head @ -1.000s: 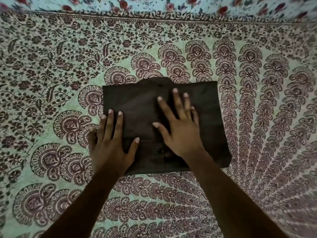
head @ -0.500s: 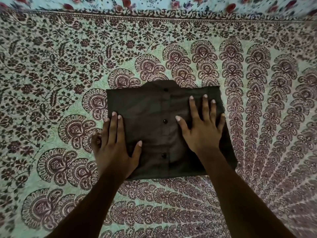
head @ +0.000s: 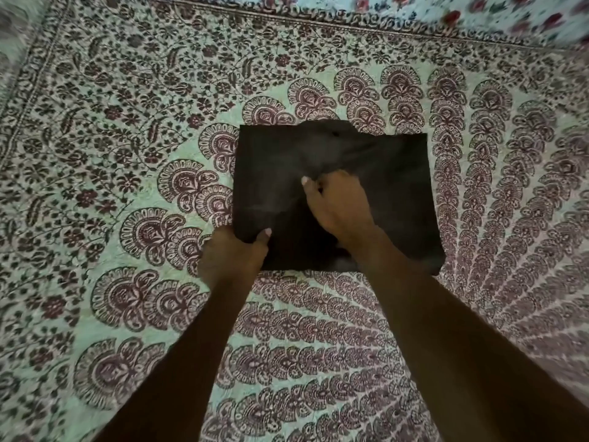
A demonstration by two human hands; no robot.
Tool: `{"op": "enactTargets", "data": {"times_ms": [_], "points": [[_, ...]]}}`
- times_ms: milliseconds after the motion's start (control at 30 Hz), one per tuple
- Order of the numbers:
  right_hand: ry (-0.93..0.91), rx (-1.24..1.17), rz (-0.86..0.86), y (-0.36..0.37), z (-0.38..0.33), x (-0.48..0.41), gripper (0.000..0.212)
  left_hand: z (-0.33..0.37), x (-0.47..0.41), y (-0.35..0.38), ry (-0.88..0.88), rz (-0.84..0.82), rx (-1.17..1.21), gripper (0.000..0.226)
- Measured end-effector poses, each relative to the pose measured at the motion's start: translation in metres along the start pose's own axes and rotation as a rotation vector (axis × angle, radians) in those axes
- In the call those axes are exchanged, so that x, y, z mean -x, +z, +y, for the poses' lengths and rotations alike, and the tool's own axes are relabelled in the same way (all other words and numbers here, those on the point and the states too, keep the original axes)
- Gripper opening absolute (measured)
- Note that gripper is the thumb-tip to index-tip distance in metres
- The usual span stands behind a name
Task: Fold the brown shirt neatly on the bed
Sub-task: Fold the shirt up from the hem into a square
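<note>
A pale green bedsheet printed with dark maroon fans, vines and a narrow border band covers the bed and fills nearly the whole view; its border runs along the far edge and down the left side. Beyond the far border, at the upper right, lies a strip of light blue cloth with red flowers, blurred. The dark brown shirt, folded into a flat rectangle, lies on the sheet a little right of the middle, its collar end rising as a small hump on the far edge and its near edge toward the person. Two bare forearms reach in from the bottom. The right hand sits on the middle of the shirt with its fingers curled in, bunching the cloth so that creases run out from the knuckles toward the far corners. The left hand is at the shirt's near left corner, thumb on top of the cloth and pinching the edge; its other fingers are hidden beneath. Half a second ago both hands lay flat on the shirt with fingers spread, the left over its left edge and the right on its right half; now both have closed on the cloth. The shirt's outline rests on the same part of the print, and the row of buttons seen then is lost in blur.
</note>
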State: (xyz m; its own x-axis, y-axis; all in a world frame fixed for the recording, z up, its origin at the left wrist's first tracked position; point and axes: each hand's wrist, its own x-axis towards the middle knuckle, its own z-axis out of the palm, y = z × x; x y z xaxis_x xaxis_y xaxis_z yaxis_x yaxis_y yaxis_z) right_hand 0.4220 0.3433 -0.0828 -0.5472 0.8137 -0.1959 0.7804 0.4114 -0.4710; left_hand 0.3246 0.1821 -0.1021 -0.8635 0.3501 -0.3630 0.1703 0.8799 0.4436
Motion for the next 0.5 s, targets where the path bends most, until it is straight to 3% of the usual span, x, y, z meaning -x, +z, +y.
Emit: {"op": "enactTargets", "data": {"times_ms": [133,233,267,367,433,500], "points": [[0.196,-0.248,-0.223,-0.02,-0.05,0.006,0.097,0.014,0.014,-0.012,0.224,-0.162,0.32,0.023],[0.273,-0.215,-0.398,-0.024,-0.075,0.011,0.11,0.029,0.028,-0.011,0.246,-0.41,0.601,0.021],[0.255,-0.136,-0.392,-0.021,-0.076,0.012,0.103,0.032,0.032,-0.01,0.258,-0.445,0.609,0.024],[0.173,0.047,-0.242,-0.016,-0.073,0.015,0.053,0.019,0.038,-0.001,0.355,-0.505,0.57,0.039],[0.165,0.065,-0.181,-0.023,-0.069,0.016,0.037,0.003,0.042,0.002,0.42,-0.554,0.482,0.043],[0.183,0.009,-0.15,-0.037,-0.068,0.022,0.026,-0.01,0.054,-0.005,0.416,-0.584,0.54,0.037]]}}
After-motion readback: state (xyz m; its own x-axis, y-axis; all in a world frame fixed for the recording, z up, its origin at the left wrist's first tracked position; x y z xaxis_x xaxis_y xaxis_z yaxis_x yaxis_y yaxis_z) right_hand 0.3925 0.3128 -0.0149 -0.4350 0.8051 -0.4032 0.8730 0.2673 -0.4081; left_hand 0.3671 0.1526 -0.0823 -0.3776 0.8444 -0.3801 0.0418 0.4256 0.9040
